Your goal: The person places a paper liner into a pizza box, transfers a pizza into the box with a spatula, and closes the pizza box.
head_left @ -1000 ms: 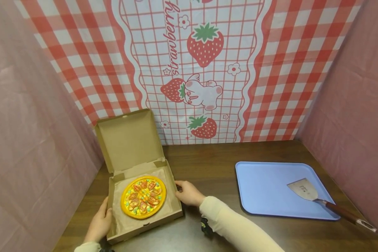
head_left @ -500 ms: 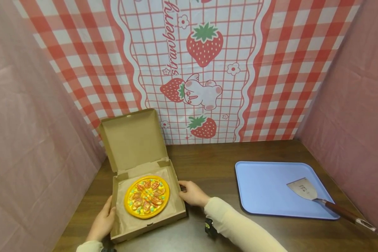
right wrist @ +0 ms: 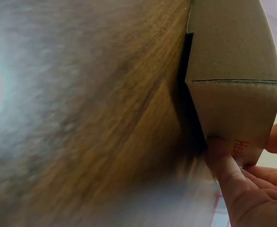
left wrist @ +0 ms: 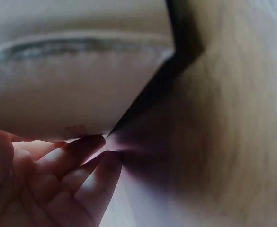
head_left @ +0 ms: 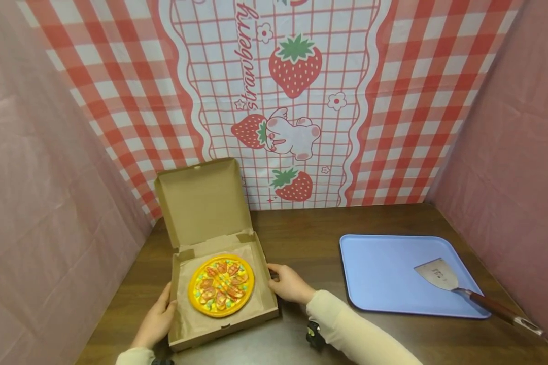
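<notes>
A cardboard pizza box (head_left: pixel 224 332) stands on the table with its lid (head_left: pixel 204 205) raised and leaning back. On brown paper inside lies a toy pizza (head_left: pixel 221 285) with a yellow crust and red and green toppings. My left hand (head_left: pixel 156 319) holds the box's left side, thumb by the rim; in the left wrist view its fingertips (left wrist: pixel 98 142) meet the box's lower edge. My right hand (head_left: pixel 291 284) grips the opposite wall. In the right wrist view a finger lies against the outer wall, beside red print, and the thumb is at the rim.
A blue tray (head_left: pixel 383 274) sits on the brown wooden table (head_left: pixel 301 228) at the right. Across it lies a spatula (head_left: pixel 438 274) with a metal blade, its wooden handle over the tray's edge. Pink cloth hangs at both sides; a strawberry-print checked cloth (head_left: pixel 297 116) covers the back.
Both hands have slid the open pizza box to the right across the table, with the pizza still in it. The tray and spatula have stayed in place.
</notes>
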A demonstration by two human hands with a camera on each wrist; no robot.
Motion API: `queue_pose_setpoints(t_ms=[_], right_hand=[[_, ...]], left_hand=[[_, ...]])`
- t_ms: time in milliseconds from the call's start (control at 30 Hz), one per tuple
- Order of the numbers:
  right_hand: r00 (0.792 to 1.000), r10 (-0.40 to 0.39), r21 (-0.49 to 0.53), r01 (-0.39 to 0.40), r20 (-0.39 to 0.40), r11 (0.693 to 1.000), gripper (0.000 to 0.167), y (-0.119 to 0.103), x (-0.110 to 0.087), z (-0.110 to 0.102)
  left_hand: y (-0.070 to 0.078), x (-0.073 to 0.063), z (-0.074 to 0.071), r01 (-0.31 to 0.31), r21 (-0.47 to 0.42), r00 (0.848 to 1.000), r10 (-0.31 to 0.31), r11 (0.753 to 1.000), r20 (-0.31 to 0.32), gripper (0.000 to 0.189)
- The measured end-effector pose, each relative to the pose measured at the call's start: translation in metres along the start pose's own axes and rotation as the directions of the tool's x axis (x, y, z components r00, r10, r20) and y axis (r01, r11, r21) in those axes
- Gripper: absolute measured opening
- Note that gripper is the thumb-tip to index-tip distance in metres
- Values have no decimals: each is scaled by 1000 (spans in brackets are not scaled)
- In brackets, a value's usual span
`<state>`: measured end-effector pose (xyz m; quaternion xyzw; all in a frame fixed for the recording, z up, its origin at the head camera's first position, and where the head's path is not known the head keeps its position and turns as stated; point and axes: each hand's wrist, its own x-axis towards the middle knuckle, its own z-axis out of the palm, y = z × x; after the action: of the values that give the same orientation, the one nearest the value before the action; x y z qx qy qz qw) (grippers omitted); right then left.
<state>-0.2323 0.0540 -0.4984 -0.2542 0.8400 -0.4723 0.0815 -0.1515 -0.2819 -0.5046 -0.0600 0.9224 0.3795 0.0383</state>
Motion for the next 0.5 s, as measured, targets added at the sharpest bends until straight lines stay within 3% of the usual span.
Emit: queue_pose_setpoints(t_ms=[500], right_hand=[[1000, -2, 58, 2, -4, 998, 58, 16, -28, -21]], left_hand=[[17, 4, 20, -79, -69, 997, 81, 994, 21, 59]])
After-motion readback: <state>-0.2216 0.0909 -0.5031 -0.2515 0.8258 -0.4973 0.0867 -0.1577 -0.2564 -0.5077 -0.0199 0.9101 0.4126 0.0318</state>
